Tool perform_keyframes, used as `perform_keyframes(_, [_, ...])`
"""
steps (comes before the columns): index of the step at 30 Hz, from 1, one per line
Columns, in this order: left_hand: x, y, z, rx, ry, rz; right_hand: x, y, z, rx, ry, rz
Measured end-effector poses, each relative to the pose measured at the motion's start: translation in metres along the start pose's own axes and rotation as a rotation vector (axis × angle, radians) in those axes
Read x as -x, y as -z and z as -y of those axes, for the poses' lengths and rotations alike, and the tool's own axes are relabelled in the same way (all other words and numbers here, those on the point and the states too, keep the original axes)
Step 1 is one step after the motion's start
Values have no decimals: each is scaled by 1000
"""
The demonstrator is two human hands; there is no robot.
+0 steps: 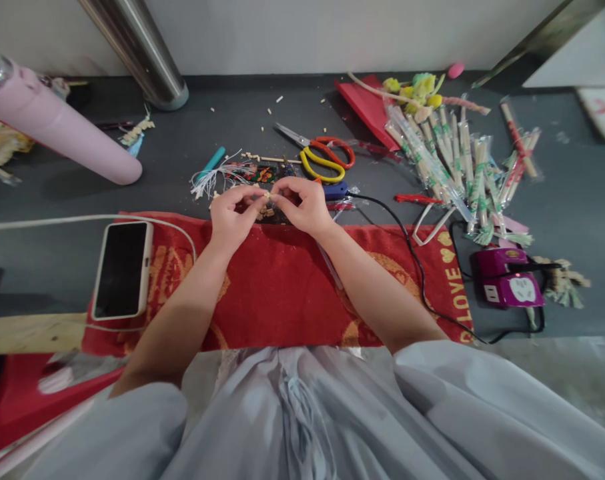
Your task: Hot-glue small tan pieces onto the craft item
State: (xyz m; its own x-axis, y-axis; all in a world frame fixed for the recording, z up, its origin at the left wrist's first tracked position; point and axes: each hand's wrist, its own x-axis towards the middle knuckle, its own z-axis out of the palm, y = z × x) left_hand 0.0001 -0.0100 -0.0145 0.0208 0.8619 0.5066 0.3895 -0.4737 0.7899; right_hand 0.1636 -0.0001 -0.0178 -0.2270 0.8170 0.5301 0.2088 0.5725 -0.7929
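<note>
At the far edge of a red towel (277, 287), my left hand (235, 215) and my right hand (305, 208) meet fingertip to fingertip. Both are closed in a pinch on a small cream-coloured piece (267, 195), too small to make out in detail. Several similar short pieces (266, 212) lie just below the fingers. Beyond my left hand is a bundle of white strings (219, 177) with a teal stick (212, 162). Scissors with red and yellow handles (325, 159) rest past my right hand, near a blue-handled tool (336, 191) on a black cord.
A phone (123, 270) lies on the towel's left side. A pink bottle (67, 127) and a steel cylinder (147, 53) stand at the back left. Wrapped stick bundles (447, 153), a red packet (365, 110) and a purple power socket block (509, 279) occupy the right.
</note>
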Motion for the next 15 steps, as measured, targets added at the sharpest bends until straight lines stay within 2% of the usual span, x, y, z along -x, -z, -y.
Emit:
perform_keyframes(10, [0, 0, 1, 27, 28, 41, 0, 1, 0, -35, -14, -2])
perform_keyframes(15, [-2, -1, 3, 160, 154, 103, -1, -1, 0, -43, -52, -35])
